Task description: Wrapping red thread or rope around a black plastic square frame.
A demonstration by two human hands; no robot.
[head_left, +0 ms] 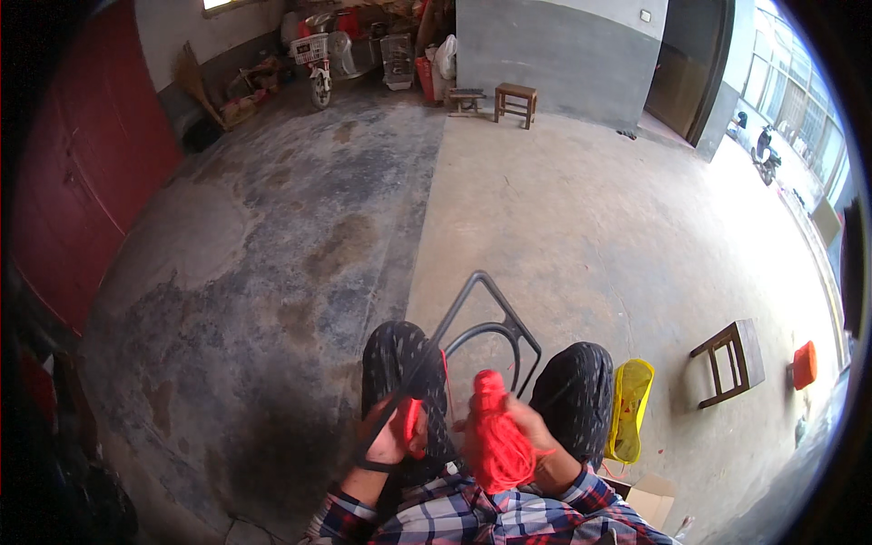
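While the seated person bends over the work, the left hand (389, 440) is closed around the lower end of a dark, angular metal rod frame (481, 313), fingers wrapped on a straight bar that runs up and away between the knees. A short length of red cord (411, 420) lies against that hand, pressed at the bar; whether it is pinched under the thumb cannot be told. The frame is thin, smooth tubing, bent to a pointed corner at its far end, with a curved hoop crossing inside it.

Just beside that grip, toward the person's right, the right hand (531, 436) is clamped on a thick bundle of bright red fibrous yarn (498, 434). The bundle is soft and stringy, narrow at its upper tip and swelling to a rounded mass below the fingers, and it rests against the plaid shirt (490, 513). Fine red strands trail from it toward the frame.

Both knees wear dark speckled trousers (574, 391). Beyond the right hand, a yellow mesh bag (629, 409) hangs limp beside the knee. Further out stand a small dark wooden stool (731, 361) and an orange plastic container (804, 365). The concrete floor (272, 272) is rough, stained and mottled grey.
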